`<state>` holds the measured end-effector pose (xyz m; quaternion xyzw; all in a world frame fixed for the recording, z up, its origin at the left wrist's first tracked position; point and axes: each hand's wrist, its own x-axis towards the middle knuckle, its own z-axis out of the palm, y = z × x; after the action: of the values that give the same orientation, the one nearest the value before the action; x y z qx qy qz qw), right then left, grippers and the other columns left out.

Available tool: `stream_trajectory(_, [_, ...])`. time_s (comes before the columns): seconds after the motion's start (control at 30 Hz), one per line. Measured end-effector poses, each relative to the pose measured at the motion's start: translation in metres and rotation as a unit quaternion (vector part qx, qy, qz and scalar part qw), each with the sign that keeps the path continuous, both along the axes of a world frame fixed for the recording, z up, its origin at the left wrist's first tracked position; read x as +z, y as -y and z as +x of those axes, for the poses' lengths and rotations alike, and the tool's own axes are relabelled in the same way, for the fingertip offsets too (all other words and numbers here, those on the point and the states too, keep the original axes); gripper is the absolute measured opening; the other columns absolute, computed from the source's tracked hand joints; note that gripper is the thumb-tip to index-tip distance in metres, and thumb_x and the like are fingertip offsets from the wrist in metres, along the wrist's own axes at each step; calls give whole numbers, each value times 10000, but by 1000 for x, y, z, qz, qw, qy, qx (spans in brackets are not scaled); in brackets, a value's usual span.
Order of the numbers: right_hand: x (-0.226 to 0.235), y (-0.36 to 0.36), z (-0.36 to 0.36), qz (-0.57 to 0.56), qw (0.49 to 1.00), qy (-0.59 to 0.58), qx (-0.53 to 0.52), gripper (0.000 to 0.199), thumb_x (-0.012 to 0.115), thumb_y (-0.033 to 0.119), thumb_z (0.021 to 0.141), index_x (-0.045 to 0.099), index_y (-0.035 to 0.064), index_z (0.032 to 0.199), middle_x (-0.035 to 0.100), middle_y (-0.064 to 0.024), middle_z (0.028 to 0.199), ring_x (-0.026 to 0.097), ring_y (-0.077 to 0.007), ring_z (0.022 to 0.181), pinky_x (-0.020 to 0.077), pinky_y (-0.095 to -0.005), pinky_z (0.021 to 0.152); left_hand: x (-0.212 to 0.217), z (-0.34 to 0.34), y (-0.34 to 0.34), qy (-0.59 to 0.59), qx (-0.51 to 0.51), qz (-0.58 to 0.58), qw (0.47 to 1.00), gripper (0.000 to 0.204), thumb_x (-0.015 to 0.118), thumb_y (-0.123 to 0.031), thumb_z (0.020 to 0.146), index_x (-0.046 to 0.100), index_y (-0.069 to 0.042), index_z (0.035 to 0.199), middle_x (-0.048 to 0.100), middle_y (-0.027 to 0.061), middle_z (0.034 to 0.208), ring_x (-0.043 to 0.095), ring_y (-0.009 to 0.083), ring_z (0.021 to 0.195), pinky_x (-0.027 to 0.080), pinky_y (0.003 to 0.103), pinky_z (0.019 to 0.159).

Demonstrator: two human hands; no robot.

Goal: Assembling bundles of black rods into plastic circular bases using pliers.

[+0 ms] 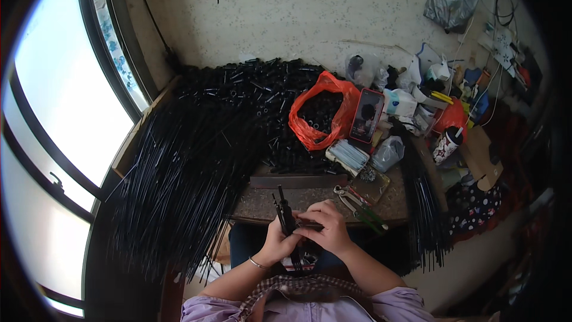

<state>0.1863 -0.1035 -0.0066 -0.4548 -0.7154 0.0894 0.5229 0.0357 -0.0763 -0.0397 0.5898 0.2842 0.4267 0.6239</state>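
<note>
My left hand point(276, 242) is wrapped round a few slim black rod-like parts point(286, 217), which stand up past the fingers in front of my lap. My right hand point(326, 228) meets it from the right, fingers curled in a pinch around a short dark piece against those parts. What exactly sits between its fingertips is too small to make out. Both hands are just off the near edge of the brown worktable point(286, 207). Beside my right hand lie pliers point(359, 204) with green and red handles.
Long thin black rods point(173, 173) hang over the table's left side, more rods point(424, 209) at the right. Short black tubes point(256, 86) are heaped behind. A red plastic bag point(305, 136), a phone point(366, 115), pale sticks point(348, 157) and a patterned cup point(445, 145) crowd the right.
</note>
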Motion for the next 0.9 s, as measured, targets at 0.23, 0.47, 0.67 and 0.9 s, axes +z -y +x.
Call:
stream_trajectory(0.23, [35, 26, -1, -79, 988, -131, 34, 78, 629, 68, 779, 580, 34, 729, 504, -38, 664, 461, -132, 540, 361, -269, 480, 54, 7, -3, -99, 40, 300, 948, 328, 591, 18, 672, 475, 7, 979, 603, 120, 907, 608, 217, 721, 472, 285, 632])
stream_trajectory(0.47, [23, 50, 29, -474, 716, -474, 193, 130, 580, 127, 852, 608, 10, 804, 560, -13, 667, 468, -64, 514, 350, -184, 461, 85, -3, 1, -26, -146, 292, 945, 221, 607, 42, 725, 437, -43, 837, 604, 182, 949, 621, 287, 834, 491, 350, 749])
stream_trajectory(0.67, [-54, 68, 91, -130, 832, 390, -372, 266, 658, 114, 746, 618, 68, 1005, 493, -170, 1117, 526, -315, 954, 458, -382, 761, 90, -33, -8, 163, -161, 88, 969, 210, 634, -18, 763, 429, -53, 792, 540, 87, 678, 567, 202, 661, 478, 327, 661])
stream_trajectory(0.9, [-51, 71, 79, -464, 805, -369, -38, 156, 565, -37, 699, 548, 2, 850, 456, -88, 1020, 515, -158, 877, 452, -263, 698, 87, -12, -18, 38, -27, 183, 982, 291, 691, -12, 727, 525, -9, 966, 544, -4, 653, 498, 51, 560, 383, 178, 526])
